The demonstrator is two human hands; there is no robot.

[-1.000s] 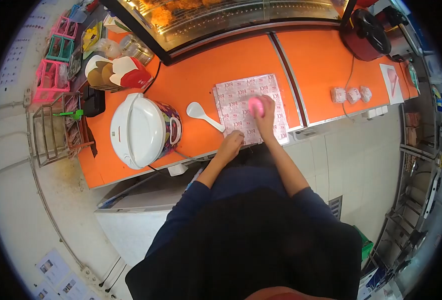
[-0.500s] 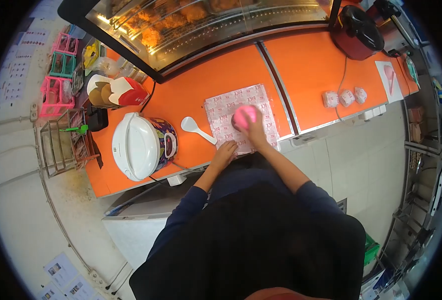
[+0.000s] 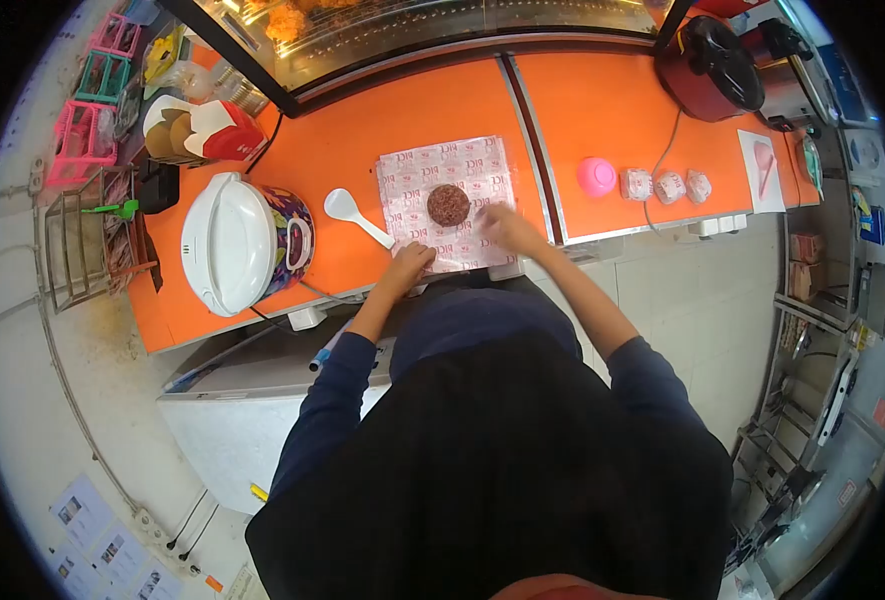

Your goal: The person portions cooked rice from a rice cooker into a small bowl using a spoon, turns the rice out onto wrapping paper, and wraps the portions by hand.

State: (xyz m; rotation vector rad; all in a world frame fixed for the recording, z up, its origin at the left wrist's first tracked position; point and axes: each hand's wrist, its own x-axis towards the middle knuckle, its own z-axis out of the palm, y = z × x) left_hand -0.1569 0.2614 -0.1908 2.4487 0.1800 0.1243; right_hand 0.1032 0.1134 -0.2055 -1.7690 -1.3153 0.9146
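A round mound of reddish-brown rice (image 3: 449,205) sits on a stack of white wrapping paper (image 3: 412,175) with pink print. My left hand (image 3: 412,264) rests with its fingers lying on the near left corner of the paper. Over the right side of the paper is my right hand (image 3: 510,230), its fingers loosely bent and apart, slightly blurred, with nothing seen in them. The pink bowl (image 3: 596,177) stands upside down on the counter to the right. A white rice paddle (image 3: 357,218) lies left of the paper, its handle end near my left hand.
A white-lidded rice cooker (image 3: 230,245) and red-and-white paper boxes (image 3: 224,135) stand left. Several wrapped bundles (image 3: 670,187) line up beside the bowl on the orange counter (image 3: 342,130). A lit glass display case (image 3: 382,50) bounds the back; a dark red pot (image 3: 707,70) stands right.
My right hand has set the pink bowl down on the right and come back to the paper. The rice mound is now uncovered. My left hand stays at the paper's corner; the view has shifted.
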